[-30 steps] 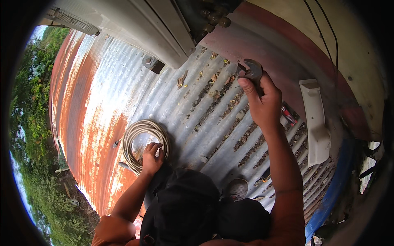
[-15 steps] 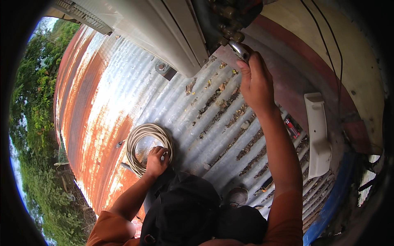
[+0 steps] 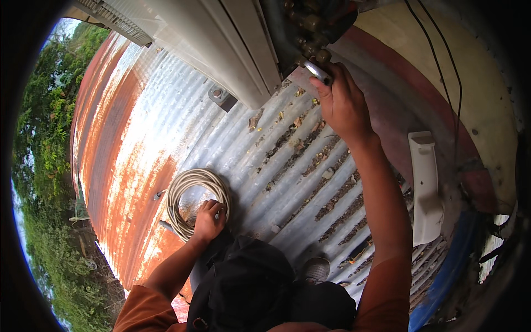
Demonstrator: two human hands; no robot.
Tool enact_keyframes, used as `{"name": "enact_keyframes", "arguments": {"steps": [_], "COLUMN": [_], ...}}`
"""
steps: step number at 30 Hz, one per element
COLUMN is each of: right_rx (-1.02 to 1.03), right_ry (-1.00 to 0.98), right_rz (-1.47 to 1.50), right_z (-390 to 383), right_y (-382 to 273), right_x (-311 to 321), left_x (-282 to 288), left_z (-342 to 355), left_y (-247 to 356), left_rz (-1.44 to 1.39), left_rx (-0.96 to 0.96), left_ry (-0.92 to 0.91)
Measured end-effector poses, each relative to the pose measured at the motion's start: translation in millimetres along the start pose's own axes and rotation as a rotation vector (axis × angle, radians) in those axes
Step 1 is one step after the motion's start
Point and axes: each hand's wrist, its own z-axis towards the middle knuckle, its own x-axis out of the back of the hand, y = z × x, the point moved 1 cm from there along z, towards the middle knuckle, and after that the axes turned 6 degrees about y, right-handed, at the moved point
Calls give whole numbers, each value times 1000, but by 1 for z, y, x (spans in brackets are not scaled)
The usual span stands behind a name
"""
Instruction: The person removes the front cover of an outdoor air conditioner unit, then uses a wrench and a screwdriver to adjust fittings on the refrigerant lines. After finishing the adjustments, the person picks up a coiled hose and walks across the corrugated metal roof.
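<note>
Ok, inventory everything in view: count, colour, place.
corrugated roof: one, rusty grey, centre
casing: one, white, top
fittings: several, brass, beside casing
metal tool: one, silver, right hand
coil: one, beige, by left hand
cover: one, white, right
wires: two, black, upper right
leaves: many, brown, on roof
trees: several, green, left
shoe: one, grey, lower centre
sleeves: two, orange, lower edge
left hand: one, bare, at coil
right hand: one, bare, holding tool

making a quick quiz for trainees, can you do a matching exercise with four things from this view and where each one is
1. wrench
2. coiled hose or cable
3. off-white cover
4. green foliage

a. at the left hand
b. along the picture's left side
c. in the right hand
d. to the right of the right forearm

Pairs: 1-c, 2-a, 3-d, 4-b
</note>
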Motion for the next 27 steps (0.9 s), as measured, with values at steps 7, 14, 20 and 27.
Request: {"name": "enact_keyframes", "arguments": {"steps": [7,14,20,27], "right_rx": [-17,-247,-313,-390], "right_ry": [-8,-222,-317,-349], "right_rz": [-39,-89,-120,-97], "right_z": [1,1,11,11], "right_y": [-3,-17,-26,-32], "right_x": [-1,5,11,16], "left_x": [-2,-2,-2,-1], "left_z": [1,1,2,3], "left_y": [1,4,2,1], "left_rz": [-18,-16,-13,-25], "left_rx": [-12,-13,-21,-8], "left_ry": [2,-7,-5,-13]}}
